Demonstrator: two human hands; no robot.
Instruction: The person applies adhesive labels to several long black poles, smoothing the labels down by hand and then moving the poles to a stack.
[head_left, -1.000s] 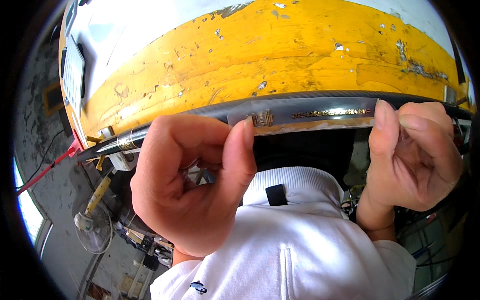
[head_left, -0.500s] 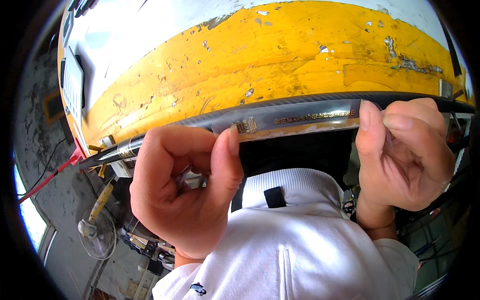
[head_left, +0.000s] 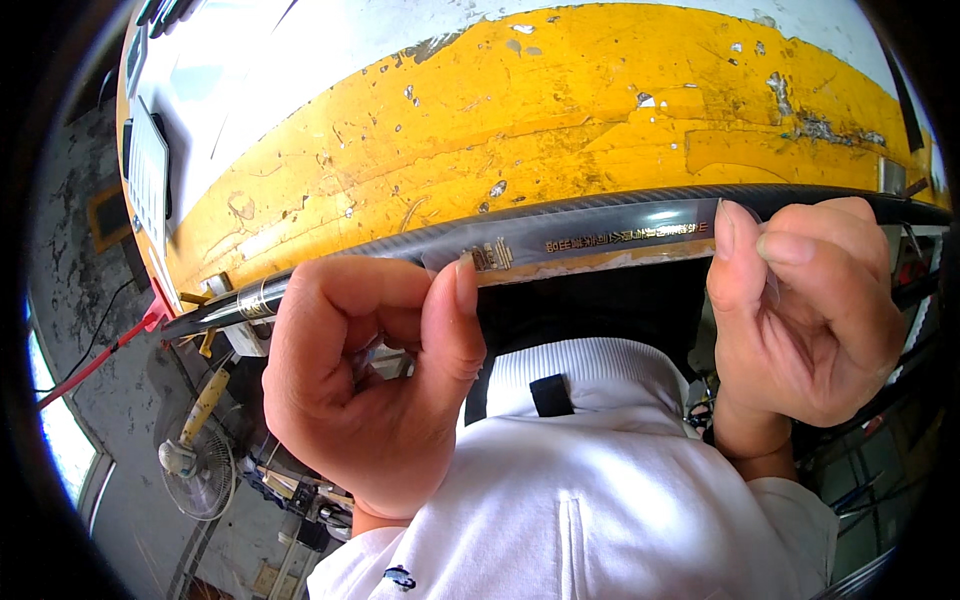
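Note:
A clear film strip point(head_left: 620, 238) with gold lettering is stretched between my hands. My left hand point(head_left: 370, 375) is closed, pinching the strip's left end between thumb and forefinger. At the other end, my right hand point(head_left: 805, 310) pinches the film with thumb and forefinger, its other fingers curled. Just behind the strip, along the table edge, runs a long black rod point(head_left: 560, 207) with a carbon weave and gold bands near its left end. The film overlaps the rod in view; whether it touches the rod I cannot tell.
The worn yellow table border point(head_left: 520, 110) is chipped and scratched, with a white top beyond it. A small metal block point(head_left: 891, 177) stands at the right edge. On the left are a red clamp-like piece point(head_left: 155, 305) and a fan point(head_left: 198, 470) lower down.
The strip and my hands have barely shifted. The film has tilted slightly, so its lettering reads more clearly and a bright glare shows near its right end.

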